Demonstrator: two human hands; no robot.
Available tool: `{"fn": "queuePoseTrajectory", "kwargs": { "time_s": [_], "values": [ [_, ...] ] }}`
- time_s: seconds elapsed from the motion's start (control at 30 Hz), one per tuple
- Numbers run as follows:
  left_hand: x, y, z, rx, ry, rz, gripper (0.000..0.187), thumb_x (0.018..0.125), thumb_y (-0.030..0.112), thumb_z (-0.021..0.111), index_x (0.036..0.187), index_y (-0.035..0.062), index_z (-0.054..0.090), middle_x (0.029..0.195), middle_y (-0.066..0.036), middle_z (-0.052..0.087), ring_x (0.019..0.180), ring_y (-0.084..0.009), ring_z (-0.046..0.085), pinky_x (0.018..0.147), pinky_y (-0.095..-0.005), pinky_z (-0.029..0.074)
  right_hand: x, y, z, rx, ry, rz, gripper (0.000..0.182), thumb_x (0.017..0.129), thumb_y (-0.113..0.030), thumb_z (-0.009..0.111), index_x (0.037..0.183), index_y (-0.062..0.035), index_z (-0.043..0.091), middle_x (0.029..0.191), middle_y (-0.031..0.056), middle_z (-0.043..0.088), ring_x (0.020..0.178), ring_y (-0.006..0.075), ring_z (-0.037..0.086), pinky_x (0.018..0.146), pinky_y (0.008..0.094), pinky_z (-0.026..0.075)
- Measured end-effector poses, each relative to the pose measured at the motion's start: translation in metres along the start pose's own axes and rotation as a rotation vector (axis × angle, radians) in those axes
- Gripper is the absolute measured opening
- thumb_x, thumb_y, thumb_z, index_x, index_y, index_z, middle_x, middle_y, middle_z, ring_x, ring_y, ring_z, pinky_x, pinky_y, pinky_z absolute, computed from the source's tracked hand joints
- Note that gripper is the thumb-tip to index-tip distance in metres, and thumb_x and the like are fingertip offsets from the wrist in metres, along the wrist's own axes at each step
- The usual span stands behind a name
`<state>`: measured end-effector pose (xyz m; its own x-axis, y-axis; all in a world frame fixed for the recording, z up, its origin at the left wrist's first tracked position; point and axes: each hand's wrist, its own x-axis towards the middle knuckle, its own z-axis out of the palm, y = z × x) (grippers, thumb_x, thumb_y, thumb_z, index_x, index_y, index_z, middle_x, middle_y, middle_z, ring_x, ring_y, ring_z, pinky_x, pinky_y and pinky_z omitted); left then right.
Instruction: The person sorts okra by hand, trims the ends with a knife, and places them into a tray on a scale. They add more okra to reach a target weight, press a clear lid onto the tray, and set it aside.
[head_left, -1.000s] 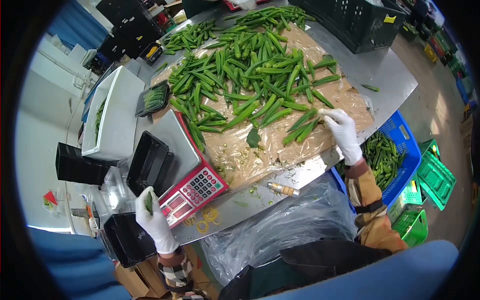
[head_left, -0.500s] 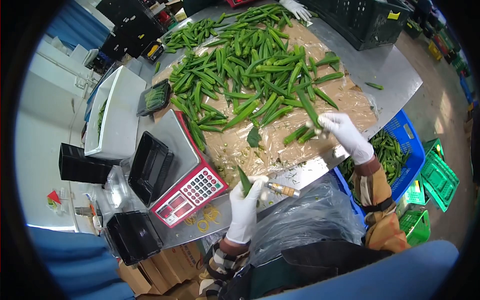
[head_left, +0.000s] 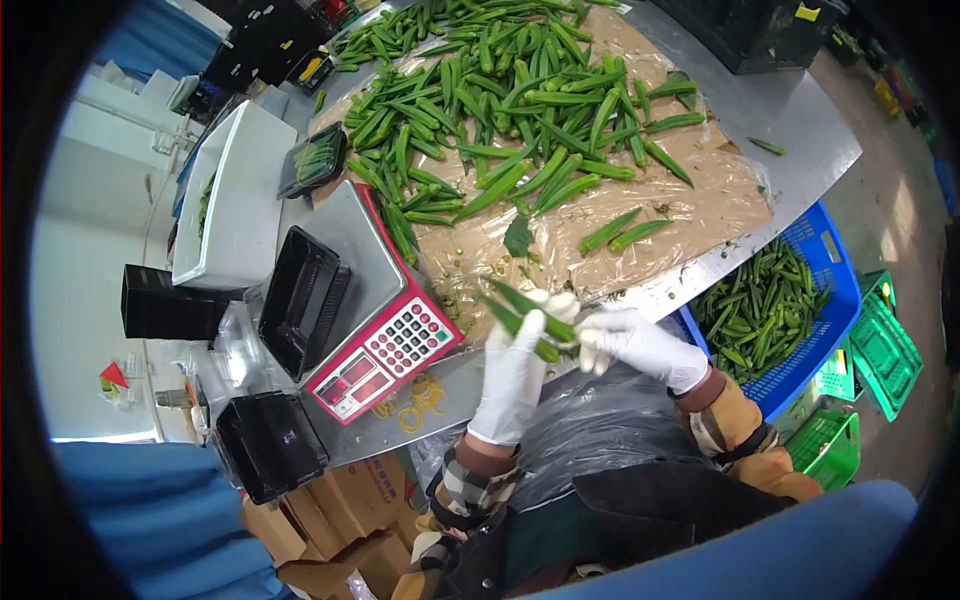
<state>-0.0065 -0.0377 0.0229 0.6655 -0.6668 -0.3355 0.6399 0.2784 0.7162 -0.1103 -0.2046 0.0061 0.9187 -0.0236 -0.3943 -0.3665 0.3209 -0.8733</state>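
Note:
My left hand point(head_left: 515, 378), in a white glove, is closed around okra pods point(head_left: 518, 304) whose pointed tips stick out up and to the left. My right hand point(head_left: 648, 346), also gloved, has its fingertips bent together at the stem end of these pods, close against the left fingers. Exactly how the right fingers grip is partly hidden. Two loose okra pods point(head_left: 626, 233) lie beyond the hands on the plastic-covered cardboard point(head_left: 715, 205). A large okra pile point(head_left: 500, 110) spreads behind them.
Left of my hands stands a red scale point(head_left: 405, 340) with a black tray point(head_left: 300, 300) on it. Rubber bands point(head_left: 422, 398) lie at the table edge. A blue crate point(head_left: 835, 275) of okra stands at the right. A white foam box point(head_left: 225, 265) sits at the far left.
My right hand has come from the pile with an okra pod to my left hand, and both now meet. The tan-and-metal rod beside my left hand no longer shows. The view has shifted.

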Motion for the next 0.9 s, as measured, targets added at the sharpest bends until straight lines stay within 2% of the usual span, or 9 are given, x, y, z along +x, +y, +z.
{"fn": "queuePoseTrajectory", "kwargs": {
  "time_s": [0.07, 0.17, 0.27, 0.4, 0.5, 0.53, 0.63, 0.8, 0.9],
  "values": [
    [0.001, 0.004, -0.012, -0.116, 0.060, 0.020, 0.030, 0.096, 0.020, 0.063, 0.121, 0.0070, 0.054, 0.116, -0.016, 0.063, 0.111, -0.0309, 0.062, 0.098, -0.0474, 0.051, 0.003, 0.004, -0.010, -0.110, 0.200, -0.100, 0.023, 0.097, -0.021, 0.062, 0.109, -0.0023, 0.069, 0.081, 0.0037, 0.068, 0.069, 0.0103, 0.062, 0.065, 0.0248, 0.051],
    [-0.002, 0.000, -0.031, -0.214, 0.115, 0.000, 0.030, 0.096, 0.018, 0.064, 0.122, 0.0088, 0.054, 0.102, -0.010, 0.064, 0.095, -0.0247, 0.064, 0.086, -0.0417, 0.055, 0.022, 0.011, -0.041, -0.655, 0.604, -0.398, 0.024, 0.090, -0.012, 0.068, 0.113, -0.0047, 0.069, 0.095, 0.0070, 0.069, 0.081, 0.0182, 0.065, 0.073, 0.0301, 0.053],
    [-0.003, -0.006, -0.027, -0.169, 0.115, -0.023, 0.031, 0.096, 0.017, 0.064, 0.124, 0.0082, 0.055, 0.093, -0.006, 0.063, 0.086, -0.0204, 0.062, 0.078, -0.0372, 0.055, 0.046, -0.019, -0.041, -1.232, 0.775, -0.545, 0.027, 0.083, -0.009, 0.069, 0.109, -0.0084, 0.071, 0.094, 0.0084, 0.064, 0.086, 0.0260, 0.063, 0.076, 0.0361, 0.052],
    [-0.009, -0.009, -0.021, -0.102, 0.115, -0.059, 0.029, 0.095, 0.014, 0.065, 0.122, 0.0053, 0.056, 0.091, -0.005, 0.062, 0.084, -0.0193, 0.061, 0.075, -0.0361, 0.055, 0.082, -0.015, -0.055, -1.483, 0.597, -0.583, 0.029, 0.079, -0.011, 0.068, 0.108, -0.0123, 0.069, 0.096, 0.0086, 0.062, 0.088, 0.0296, 0.061, 0.074, 0.0392, 0.051],
    [-0.012, -0.010, -0.026, -0.132, 0.135, -0.100, 0.026, 0.094, 0.013, 0.066, 0.117, 0.0054, 0.059, 0.095, -0.006, 0.062, 0.084, -0.0198, 0.061, 0.076, -0.0358, 0.055, 0.075, -0.032, -0.040, -0.847, 0.637, -0.718, 0.035, 0.078, -0.005, 0.071, 0.112, -0.0121, 0.066, 0.094, 0.0087, 0.061, 0.086, 0.0289, 0.063, 0.073, 0.0350, 0.052],
    [-0.012, -0.011, -0.028, -0.164, 0.114, -0.108, 0.025, 0.094, 0.013, 0.066, 0.117, 0.0055, 0.059, 0.097, -0.007, 0.063, 0.086, -0.0202, 0.062, 0.076, -0.0359, 0.055, 0.063, -0.047, -0.030, -0.701, 0.624, -0.638, 0.035, 0.081, -0.001, 0.070, 0.115, -0.0078, 0.064, 0.100, 0.0069, 0.064, 0.089, 0.0227, 0.066, 0.074, 0.0291, 0.053],
    [-0.013, -0.011, -0.023, -0.177, 0.099, -0.152, 0.026, 0.094, 0.013, 0.066, 0.118, 0.0059, 0.059, 0.104, -0.009, 0.064, 0.092, -0.0217, 0.063, 0.080, -0.0365, 0.055, 0.050, -0.052, -0.020, 0.022, 0.405, -0.530, 0.031, 0.088, -0.001, 0.066, 0.118, -0.0025, 0.062, 0.108, 0.0072, 0.065, 0.095, 0.0158, 0.066, 0.077, 0.0256, 0.053],
    [-0.010, -0.007, -0.014, -0.161, 0.048, -0.110, 0.033, 0.095, 0.011, 0.064, 0.126, 0.0037, 0.055, 0.121, -0.015, 0.062, 0.108, -0.0262, 0.062, 0.089, -0.0384, 0.055, 0.031, -0.030, 0.000, 0.475, 0.257, -0.262, 0.035, 0.093, 0.000, 0.057, 0.127, 0.0024, 0.053, 0.111, 0.0130, 0.066, 0.097, 0.0182, 0.068, 0.081, 0.0271, 0.057],
    [-0.011, -0.003, -0.004, -0.182, 0.109, -0.018, 0.039, 0.095, 0.008, 0.062, 0.132, -0.0002, 0.052, 0.130, -0.020, 0.058, 0.115, -0.0299, 0.060, 0.092, -0.0400, 0.054, 0.023, -0.009, 0.022, 0.266, 0.251, -0.188, 0.032, 0.089, -0.005, 0.066, 0.119, -0.0006, 0.061, 0.111, 0.0080, 0.066, 0.092, 0.0113, 0.064, 0.081, 0.0248, 0.054]
  ]
}}
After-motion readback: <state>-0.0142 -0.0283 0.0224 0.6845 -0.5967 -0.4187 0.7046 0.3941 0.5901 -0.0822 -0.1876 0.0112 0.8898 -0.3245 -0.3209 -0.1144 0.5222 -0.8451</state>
